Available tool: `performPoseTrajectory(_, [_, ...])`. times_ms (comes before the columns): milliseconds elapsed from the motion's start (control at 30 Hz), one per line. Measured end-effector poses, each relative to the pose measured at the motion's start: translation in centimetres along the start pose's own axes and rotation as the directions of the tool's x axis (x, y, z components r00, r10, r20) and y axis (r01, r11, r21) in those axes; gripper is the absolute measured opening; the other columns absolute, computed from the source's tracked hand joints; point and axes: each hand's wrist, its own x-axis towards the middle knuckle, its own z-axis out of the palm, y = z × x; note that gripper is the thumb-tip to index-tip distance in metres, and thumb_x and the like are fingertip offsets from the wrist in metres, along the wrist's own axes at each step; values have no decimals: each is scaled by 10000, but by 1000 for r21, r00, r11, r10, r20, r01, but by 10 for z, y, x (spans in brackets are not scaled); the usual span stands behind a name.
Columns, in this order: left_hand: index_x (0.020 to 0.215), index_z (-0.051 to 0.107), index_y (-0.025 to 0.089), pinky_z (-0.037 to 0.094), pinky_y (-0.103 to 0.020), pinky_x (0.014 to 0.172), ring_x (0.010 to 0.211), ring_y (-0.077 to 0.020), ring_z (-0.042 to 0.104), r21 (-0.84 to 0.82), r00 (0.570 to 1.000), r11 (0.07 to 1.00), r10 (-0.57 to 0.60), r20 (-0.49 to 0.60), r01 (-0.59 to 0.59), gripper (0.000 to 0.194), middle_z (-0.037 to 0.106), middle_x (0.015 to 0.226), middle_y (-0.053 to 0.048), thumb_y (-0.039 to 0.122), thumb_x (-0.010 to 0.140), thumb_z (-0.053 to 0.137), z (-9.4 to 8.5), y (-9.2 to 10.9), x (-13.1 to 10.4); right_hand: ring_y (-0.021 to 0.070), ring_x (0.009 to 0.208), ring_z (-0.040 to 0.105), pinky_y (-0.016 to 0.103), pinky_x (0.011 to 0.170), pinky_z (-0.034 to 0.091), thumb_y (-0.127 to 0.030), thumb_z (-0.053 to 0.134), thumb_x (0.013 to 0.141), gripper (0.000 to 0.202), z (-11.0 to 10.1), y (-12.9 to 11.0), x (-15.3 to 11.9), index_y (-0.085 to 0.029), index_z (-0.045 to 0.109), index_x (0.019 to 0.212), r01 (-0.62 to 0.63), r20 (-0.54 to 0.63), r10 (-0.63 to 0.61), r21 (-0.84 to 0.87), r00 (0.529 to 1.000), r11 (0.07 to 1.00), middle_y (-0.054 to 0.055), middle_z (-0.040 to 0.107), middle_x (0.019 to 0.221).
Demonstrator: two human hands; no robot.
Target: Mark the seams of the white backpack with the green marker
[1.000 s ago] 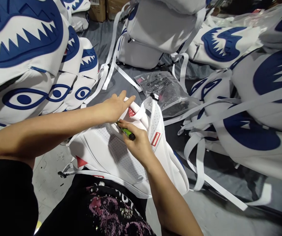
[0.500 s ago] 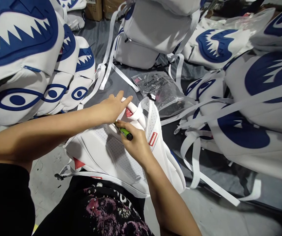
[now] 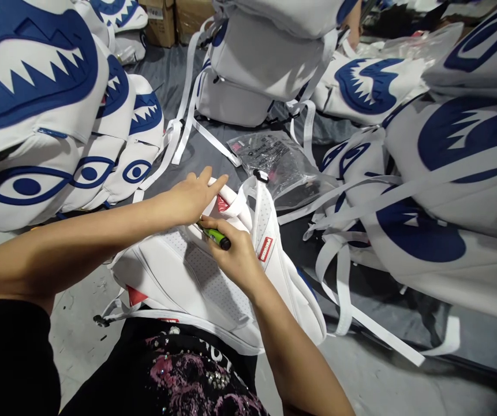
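A white backpack lies tilted across my lap and the table edge, its padded back panel and shoulder straps facing up. At its top, my left hand rests with the fingers stretched and spread, beside the red tag near the top loop. My thumb is partly hidden. Just below, my right hand is closed round a slim green tool with a black end. The tool's tip is against the upper part of the backpack, under my left hand, so its working end is hidden. A shoulder strap with a red label stands to the right.
Shark-faced backpacks are piled at the left and right. A grey-white backpack stack stands ahead, by a clear plastic bag. Loose webbing straps hang over the right table edge. Another person's hand shows at the back.
Both hands stay in nearly the same place on the backpack, with the green tool shifted slightly. The view has moved a little, and another person's hand has come into sight at the back.
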Motion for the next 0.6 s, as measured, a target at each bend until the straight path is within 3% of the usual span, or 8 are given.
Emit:
performPoseTrajectory(167, [1619, -14, 263, 497, -373, 967, 1338, -377, 468, -7, 1000, 1000, 4, 9, -4, 1079, 71, 1674, -215, 112, 800, 672, -2, -1, -2, 223, 1077, 721, 367, 934, 563, -30, 524, 798, 383, 0, -5, 1, -214, 681, 1095, -7, -26, 6, -48, 1000, 999, 69, 747, 1206])
performPoseTrajectory(433, [1621, 35, 198, 456, -446, 1045, 1338, -430, 481, 45, 998, 999, 27, -48, -25, 1040, 100, 1652, -263, 138, 814, 688, 4, -5, 2, 205, 976, 718, 319, 856, 539, -15, 561, 792, 370, 4, -5, 3, -222, 686, 1072, -14, -13, 12, -112, 1000, 994, 39, 771, 1033])
performPoseTrajectory(533, [1623, 57, 191, 429, -451, 1076, 1350, -429, 477, 38, 998, 999, 22, -51, -20, 1007, 109, 1653, -261, 112, 817, 657, 5, -7, 2, 196, 858, 710, 310, 786, 528, -77, 616, 803, 259, -9, -15, -1, -221, 703, 1000, -128, -21, 126, -165, 992, 978, 27, 769, 926])
performPoseTrajectory(600, [1622, 69, 190, 439, -442, 1060, 1332, -426, 496, 43, 997, 999, 32, -63, -30, 979, 129, 1648, -262, 110, 826, 633, 5, -8, 2, 182, 797, 702, 298, 747, 527, -184, 653, 839, 111, -28, -24, -7, -218, 703, 932, -175, -60, 170, -95, 984, 980, 20, 767, 884])
